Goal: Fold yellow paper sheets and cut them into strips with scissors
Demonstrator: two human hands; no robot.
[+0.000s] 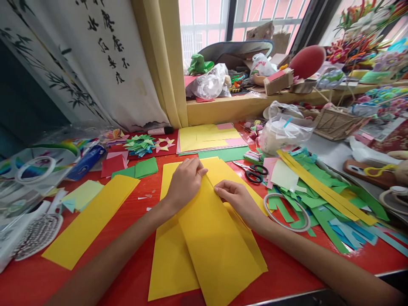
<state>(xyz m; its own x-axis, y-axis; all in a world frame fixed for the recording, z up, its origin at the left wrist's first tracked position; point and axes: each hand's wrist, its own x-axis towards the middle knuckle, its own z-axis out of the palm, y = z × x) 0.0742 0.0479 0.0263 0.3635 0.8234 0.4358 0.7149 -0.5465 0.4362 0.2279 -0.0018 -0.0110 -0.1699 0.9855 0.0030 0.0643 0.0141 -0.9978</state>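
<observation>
Several yellow paper sheets (210,238) lie overlapped on the red table (134,212) in front of me. My left hand (185,182) rests on the upper part of the top sheet, fingers curled and pressed down on the paper near its far edge. My right hand (239,199) lies just to the right, fingertips pinched on a crease of the same sheet. Both hands touch the paper and almost meet at the fold.
Another yellow strip (91,221) lies at left. Black-handled scissors (253,172), a tape ring (287,212) and a heap of green, yellow and blue paper strips (328,199) sit at right. Folded paper pieces (140,144), a paper stack (207,138) and a cluttered windowsill (255,104) are behind.
</observation>
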